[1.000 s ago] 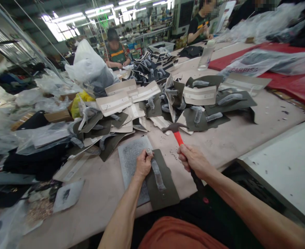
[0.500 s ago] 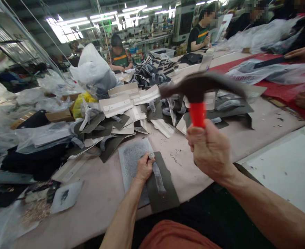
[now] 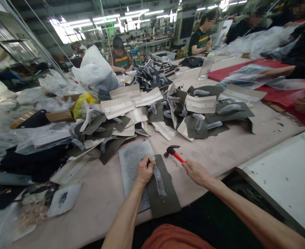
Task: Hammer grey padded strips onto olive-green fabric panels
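My left hand [image 3: 145, 170] is closed round a short metal punch [image 3: 151, 158], held upright at the top end of a dark grey-green panel [image 3: 165, 197]. A handle strip wrapped in clear plastic [image 3: 159, 181] runs along this panel. Under the panel's left side lies a worn grey slab [image 3: 131, 155], speckled dark. My right hand [image 3: 196, 171] grips the red handle of a claw hammer [image 3: 172, 151]. The hammer's dark head is low over the table, right of the punch and apart from it. The punch's lower tip is hidden by my fingers.
A pile of grey and cream panels [image 3: 123, 107] with wrapped handles spreads across the table [image 3: 209, 155] ahead. At left are plastic bags [image 3: 95, 72] and a bag of small pieces [image 3: 34, 212]. A clear bottle [image 3: 206, 67] stands farther back. Co-workers sit around the table.
The hammer has come down from high in front of me to low beside the panel, my right hand lowering with it. My left hand and the punch stay almost in place.
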Action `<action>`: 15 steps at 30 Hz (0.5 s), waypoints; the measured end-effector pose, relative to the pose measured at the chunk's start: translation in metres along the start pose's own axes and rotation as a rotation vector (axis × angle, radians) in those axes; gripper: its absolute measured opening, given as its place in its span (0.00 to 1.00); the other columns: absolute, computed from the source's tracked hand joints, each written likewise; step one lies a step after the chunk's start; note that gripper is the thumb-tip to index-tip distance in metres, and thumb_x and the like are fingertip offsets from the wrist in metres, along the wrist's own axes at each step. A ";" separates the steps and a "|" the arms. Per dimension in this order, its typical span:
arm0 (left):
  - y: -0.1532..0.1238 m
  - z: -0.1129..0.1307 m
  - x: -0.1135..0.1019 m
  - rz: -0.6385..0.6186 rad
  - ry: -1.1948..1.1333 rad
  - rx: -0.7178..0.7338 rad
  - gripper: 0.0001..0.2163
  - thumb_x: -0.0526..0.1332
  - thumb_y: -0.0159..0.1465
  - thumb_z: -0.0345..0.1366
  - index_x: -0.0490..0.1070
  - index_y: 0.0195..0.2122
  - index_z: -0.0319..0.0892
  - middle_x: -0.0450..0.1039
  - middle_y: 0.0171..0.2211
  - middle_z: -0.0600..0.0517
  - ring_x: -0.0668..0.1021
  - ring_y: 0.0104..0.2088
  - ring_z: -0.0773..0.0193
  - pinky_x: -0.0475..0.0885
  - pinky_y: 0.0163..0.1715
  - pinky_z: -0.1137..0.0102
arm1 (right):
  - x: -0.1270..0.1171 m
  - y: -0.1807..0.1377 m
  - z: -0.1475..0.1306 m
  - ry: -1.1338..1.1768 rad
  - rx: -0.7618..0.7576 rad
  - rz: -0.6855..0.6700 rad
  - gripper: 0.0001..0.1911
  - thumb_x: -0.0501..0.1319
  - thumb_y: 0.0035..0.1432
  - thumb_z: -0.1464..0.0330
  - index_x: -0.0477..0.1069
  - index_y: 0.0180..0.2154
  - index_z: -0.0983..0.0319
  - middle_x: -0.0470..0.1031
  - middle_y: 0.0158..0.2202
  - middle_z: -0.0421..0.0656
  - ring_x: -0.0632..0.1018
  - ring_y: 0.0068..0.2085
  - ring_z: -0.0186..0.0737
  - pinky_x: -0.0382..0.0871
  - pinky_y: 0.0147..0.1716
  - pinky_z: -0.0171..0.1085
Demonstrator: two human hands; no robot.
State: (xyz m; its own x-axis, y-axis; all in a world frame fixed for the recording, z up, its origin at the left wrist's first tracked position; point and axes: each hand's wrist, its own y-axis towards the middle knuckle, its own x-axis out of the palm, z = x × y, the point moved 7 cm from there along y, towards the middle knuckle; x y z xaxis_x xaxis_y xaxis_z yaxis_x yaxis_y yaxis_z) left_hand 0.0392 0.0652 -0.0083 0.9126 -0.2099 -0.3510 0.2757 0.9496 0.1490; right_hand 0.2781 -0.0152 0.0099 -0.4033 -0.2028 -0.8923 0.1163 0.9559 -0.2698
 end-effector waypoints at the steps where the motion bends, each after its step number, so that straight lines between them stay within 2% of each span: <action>1: 0.000 -0.001 0.000 0.002 -0.012 -0.007 0.09 0.61 0.61 0.33 0.75 0.42 0.42 0.81 0.38 0.50 0.81 0.39 0.59 0.73 0.43 0.67 | 0.003 0.001 0.000 -0.027 0.010 0.042 0.16 0.47 0.70 0.64 0.69 0.42 0.66 0.75 0.37 0.52 0.75 0.36 0.45 0.64 0.35 0.40; 3: -0.001 -0.002 -0.001 0.012 -0.033 -0.018 0.09 0.62 0.60 0.33 0.76 0.42 0.42 0.81 0.38 0.50 0.81 0.39 0.59 0.73 0.43 0.67 | 0.003 -0.003 -0.016 -0.041 -0.075 0.199 0.17 0.52 0.67 0.65 0.66 0.53 0.69 0.71 0.49 0.58 0.74 0.46 0.52 0.66 0.42 0.45; 5: 0.000 -0.002 0.000 0.024 -0.063 -0.031 0.09 0.63 0.59 0.34 0.76 0.42 0.42 0.81 0.37 0.50 0.81 0.39 0.60 0.73 0.42 0.68 | 0.001 -0.013 -0.051 0.014 -0.286 0.330 0.23 0.56 0.65 0.68 0.60 0.60 0.66 0.64 0.58 0.58 0.68 0.55 0.54 0.64 0.51 0.47; 7: 0.002 -0.004 0.001 0.047 -0.135 -0.067 0.11 0.66 0.57 0.34 0.76 0.41 0.41 0.81 0.36 0.50 0.81 0.38 0.60 0.74 0.42 0.68 | 0.011 -0.024 -0.091 0.084 -0.542 0.295 0.23 0.55 0.63 0.72 0.61 0.59 0.62 0.65 0.57 0.53 0.68 0.55 0.49 0.64 0.52 0.45; 9: 0.006 -0.009 -0.001 0.121 -0.253 -0.139 0.12 0.69 0.53 0.36 0.75 0.39 0.40 0.81 0.34 0.51 0.81 0.35 0.61 0.74 0.39 0.69 | 0.030 -0.031 -0.122 0.077 -0.707 0.179 0.18 0.53 0.62 0.76 0.67 0.52 0.60 0.69 0.52 0.49 0.69 0.49 0.45 0.66 0.48 0.43; 12: 0.009 -0.022 -0.013 0.329 -0.435 -0.259 0.14 0.71 0.52 0.40 0.73 0.35 0.39 0.79 0.31 0.52 0.80 0.31 0.63 0.74 0.34 0.70 | 0.053 -0.032 -0.137 0.003 -0.731 0.129 0.13 0.54 0.60 0.78 0.71 0.44 0.62 0.71 0.48 0.47 0.68 0.44 0.44 0.66 0.45 0.43; 15: 0.005 -0.024 -0.028 0.436 -0.511 -0.262 0.16 0.71 0.53 0.44 0.71 0.36 0.39 0.79 0.32 0.51 0.81 0.32 0.63 0.75 0.36 0.70 | 0.059 -0.033 -0.132 0.067 -0.732 0.151 0.16 0.53 0.61 0.79 0.71 0.47 0.63 0.71 0.50 0.48 0.69 0.45 0.44 0.67 0.46 0.43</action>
State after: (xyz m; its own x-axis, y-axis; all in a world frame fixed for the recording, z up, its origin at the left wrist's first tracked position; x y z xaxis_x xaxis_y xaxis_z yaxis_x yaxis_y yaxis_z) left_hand 0.0079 0.0810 -0.0205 0.9681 0.1790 0.1754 -0.1687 0.9830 -0.0720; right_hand 0.1308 -0.0308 0.0137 -0.4878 -0.0672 -0.8703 -0.4495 0.8740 0.1845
